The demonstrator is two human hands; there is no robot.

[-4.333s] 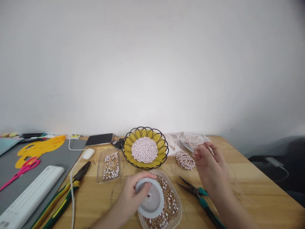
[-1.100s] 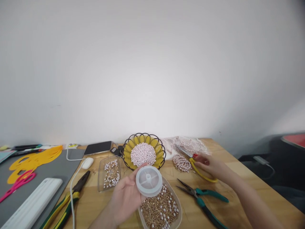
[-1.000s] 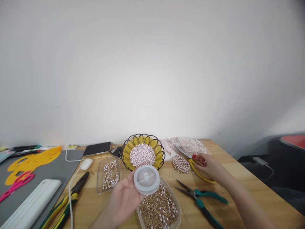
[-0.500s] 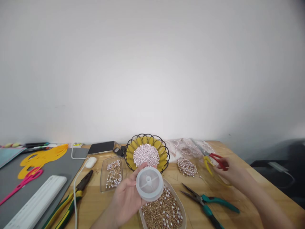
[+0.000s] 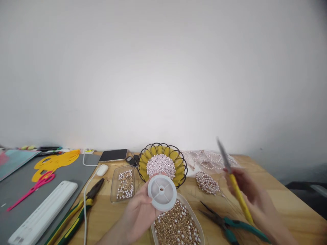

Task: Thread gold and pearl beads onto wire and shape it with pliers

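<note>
My left hand [image 5: 141, 211] grips a clear white plastic spool [image 5: 162, 192], its flat round face turned up with a small hole in the middle. The spool is held over the far end of a tray of gold and pearly beads [image 5: 176, 223]. At the right, my right hand [image 5: 251, 197] is closed around a tool with a yellow handle [image 5: 240, 197], its narrow metal tip pointing up. The tip is blurred, so its exact kind is unclear. Below that hand lie green-handled long-nose pliers [image 5: 227, 224]. A coil of strung pearl beads [image 5: 207, 183] rests to its left.
A yellow basket with a black wire rim [image 5: 184, 163] holds pale pearls. Left of it are a clear dish [image 5: 112, 190], a phone [image 5: 113, 155], yellow-green pliers [image 5: 89, 204], a white cable [image 5: 85, 211], a white power strip [image 5: 44, 214] and pink scissors [image 5: 35, 187]. Bagged bead strands [image 5: 206, 159] lie behind.
My right hand has lifted the tool off the table and turned it tip upward. The spool has tilted slightly in my left hand. The whole view has shifted a little.
</note>
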